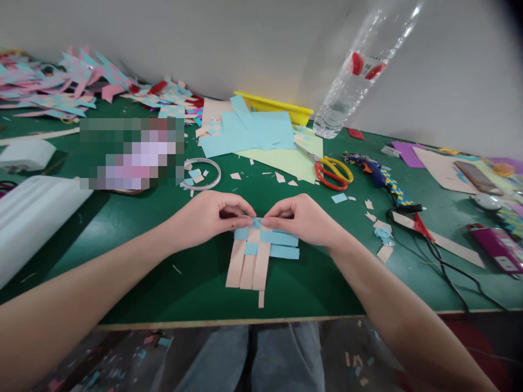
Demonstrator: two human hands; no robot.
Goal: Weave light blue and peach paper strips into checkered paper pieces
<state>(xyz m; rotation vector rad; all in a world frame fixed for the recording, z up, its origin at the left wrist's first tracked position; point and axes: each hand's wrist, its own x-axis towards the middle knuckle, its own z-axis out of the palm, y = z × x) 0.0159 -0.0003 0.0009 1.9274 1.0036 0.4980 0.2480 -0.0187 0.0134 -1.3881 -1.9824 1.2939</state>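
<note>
A small woven piece of paper strips (261,242) lies on the green table, with peach strips running toward me and blue strips crossing them. My left hand (208,218) pinches its top left edge between thumb and fingers. At the top right edge, my right hand (300,218) pinches the same weave, the two thumbs close together. Two blue strips (285,252) stick out to the right, below my right hand. The loose peach ends (247,269) hang down toward the table's front edge. My fingertips partly cover the top of the weave.
Red and yellow scissors (333,170) lie behind my right hand, near blue paper sheets (253,133). A tilted plastic bottle (347,76) stands against the wall. A tape ring (218,174) sits behind my left hand. A glue gun (370,169) and black cable (443,267) are at right.
</note>
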